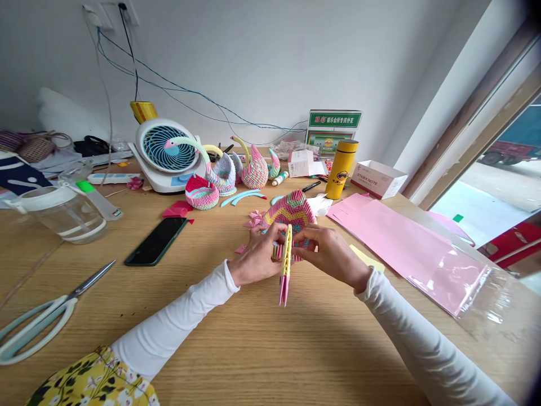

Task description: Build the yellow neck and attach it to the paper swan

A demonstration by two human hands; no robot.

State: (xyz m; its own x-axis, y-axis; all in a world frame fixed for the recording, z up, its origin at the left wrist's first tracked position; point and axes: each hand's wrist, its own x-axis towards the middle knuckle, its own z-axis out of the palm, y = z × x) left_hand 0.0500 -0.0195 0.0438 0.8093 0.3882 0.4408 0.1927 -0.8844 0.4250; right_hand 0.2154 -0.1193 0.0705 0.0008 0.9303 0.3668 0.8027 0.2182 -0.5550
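My left hand [257,256] and my right hand [323,252] meet over the wooden table [220,338], both pinching a curved strip of folded paper pieces [286,265], yellow at the top and pink at the lower end, which hangs toward me. Just behind the hands stands a round paper model body [291,210] with pink, yellow and green zigzag bands. Loose pink folded pieces [255,219] lie to its left. Both arms wear white sleeves.
Finished paper swans [253,166] and a small paper basket [202,193] stand before a white fan [167,149]. A black phone [155,241], scissors [40,318] and a clear jug [63,213] lie left. Pink sheets in plastic [406,242], a yellow flask [341,169] and a sticky-note box [377,179] are right.
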